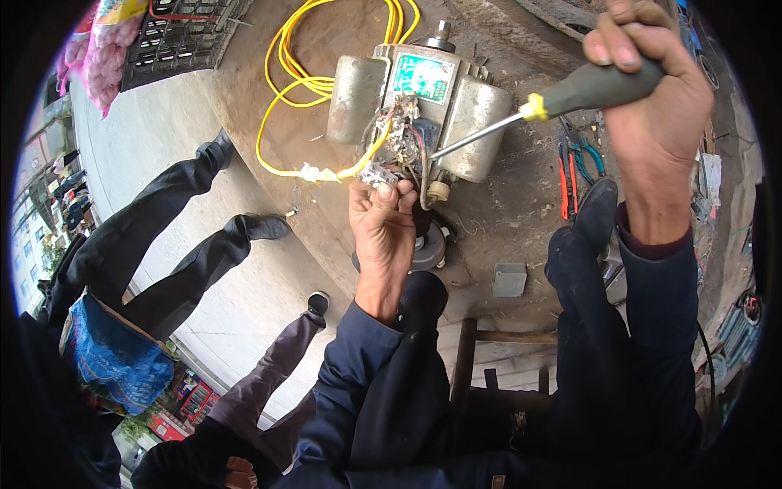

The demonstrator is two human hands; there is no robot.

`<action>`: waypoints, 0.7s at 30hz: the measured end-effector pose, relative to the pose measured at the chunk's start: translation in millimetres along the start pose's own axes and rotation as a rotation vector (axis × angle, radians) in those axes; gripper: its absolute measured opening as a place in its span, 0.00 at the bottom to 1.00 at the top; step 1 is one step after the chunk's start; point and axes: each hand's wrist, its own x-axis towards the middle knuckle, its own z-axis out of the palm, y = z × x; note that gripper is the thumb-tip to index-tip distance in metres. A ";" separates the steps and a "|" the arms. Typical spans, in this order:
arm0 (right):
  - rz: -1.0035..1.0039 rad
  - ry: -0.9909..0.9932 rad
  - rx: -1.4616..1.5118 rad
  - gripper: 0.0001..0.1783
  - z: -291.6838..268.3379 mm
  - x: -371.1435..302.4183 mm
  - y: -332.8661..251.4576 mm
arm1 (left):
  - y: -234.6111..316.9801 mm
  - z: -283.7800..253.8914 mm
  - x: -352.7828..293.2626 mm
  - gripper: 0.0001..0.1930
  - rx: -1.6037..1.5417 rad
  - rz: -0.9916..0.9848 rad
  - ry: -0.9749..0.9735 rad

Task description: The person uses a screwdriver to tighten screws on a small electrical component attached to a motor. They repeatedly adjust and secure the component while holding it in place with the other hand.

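An electric motor (405,106) with two grey capacitor housings lies on the dirty ground, its wiring laid open at the near end. In my raised right hand (658,122) is a screwdriver (582,90) with a dark handle and a yellow collar. Its shaft slants down to the left, the tip at the motor's wires. My left hand (381,228) is closed in a pinch at the near edge of the wiring, by a whitish, crumpled piece (376,173); what the fingertips grip is partly hidden. A yellow cable (281,171) runs from the wiring to a loose coil on the left.
Red-handled pliers (568,179) and teal-handled pliers (588,156) lie right of the motor. A small grey plate (510,279) is on the ground nearer me. Two people stand at the left, one with a blue bag (118,359). A black crate (175,41) is at the upper left.
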 end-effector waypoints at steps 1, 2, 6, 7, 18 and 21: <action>0.054 0.068 0.023 0.12 -5.5 -0.3 9.6 | -0.2 0.4 -0.2 0.13 0.005 0.000 -0.001; 0.116 0.051 0.049 0.12 -11.6 1.8 17.7 | -0.4 0.9 -0.3 0.13 0.010 -0.002 -0.001; 0.336 -0.172 0.123 0.10 -40.9 5.7 35.2 | -0.9 1.9 -0.7 0.12 0.016 0.007 0.010; 0.357 -0.167 0.122 0.09 -45.9 3.5 38.6 | -1.0 1.9 -0.6 0.12 0.013 0.006 0.009; 0.387 -0.163 0.068 0.08 -49.2 -6.9 51.2 | -1.8 0.7 -0.3 0.12 -0.011 0.003 0.004; 0.380 -0.166 0.070 0.08 -49.7 -6.0 50.7 | -1.7 0.8 -1.0 0.11 -0.019 0.000 -0.001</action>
